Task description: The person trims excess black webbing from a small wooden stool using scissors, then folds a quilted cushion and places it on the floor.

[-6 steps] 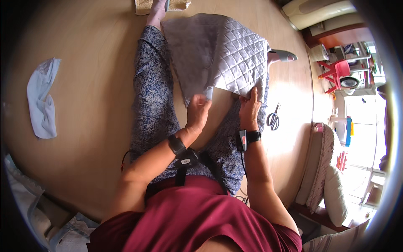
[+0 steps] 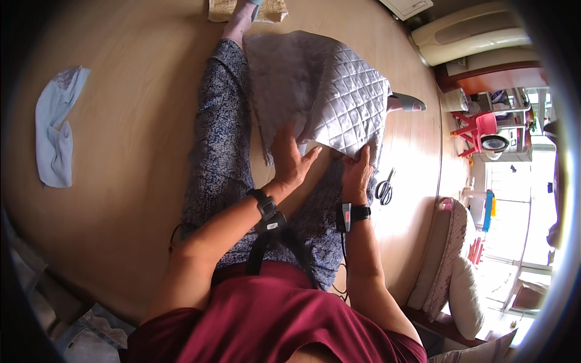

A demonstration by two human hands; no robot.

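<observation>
Left hand (image 2: pixel 292 163) has opened since the earlier frame — fingers apart at the near edge of the silvery-grey cloth (image 2: pixel 351 103); a flat, light palm should suit smoothing there. Lying between the legs (image 2: pixel 221 115), the cloth is plain and dull leftward, glossy with diamond quilting rightward. Right hand (image 2: pixel 357 175) pinches its near right corner — a steady grip should keep that edge taut

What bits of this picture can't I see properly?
All in the head view:
Under the grey quilted cloth: covered by it.
Right hand: some fingers hidden behind the cloth's edge.
Left hand: fingertips blurred against the cloth.
Yellow mat: cut off by the top edge.
</observation>
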